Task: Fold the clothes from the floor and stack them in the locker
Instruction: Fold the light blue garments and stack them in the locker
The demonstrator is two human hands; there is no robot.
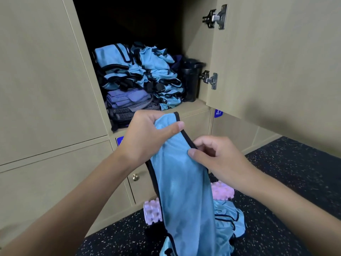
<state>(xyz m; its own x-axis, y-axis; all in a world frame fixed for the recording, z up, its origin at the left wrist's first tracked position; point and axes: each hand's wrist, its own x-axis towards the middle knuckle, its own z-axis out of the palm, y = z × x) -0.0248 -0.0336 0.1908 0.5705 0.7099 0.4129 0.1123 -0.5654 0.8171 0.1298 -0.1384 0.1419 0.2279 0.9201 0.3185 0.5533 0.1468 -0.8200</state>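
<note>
A light blue mesh vest point(186, 191) with black trim hangs in front of me, held up at its top. My left hand point(147, 137) pinches its upper edge with the thumb across the cloth. My right hand point(215, 157) grips the black-trimmed edge just below and to the right. More blue cloth point(228, 218) lies crumpled on the floor beneath. Inside the open locker point(191, 106) stand stacks of folded blue vests point(138, 71) on top of purple and dark folded garments point(129, 102).
The locker door point(267, 61) stands open at the right, with two metal hinges. A black container point(191, 80) stands in the locker's right corner. A purple foam roller point(221, 191) lies on the speckled black floor point(295, 172). Closed lockers fill the left side.
</note>
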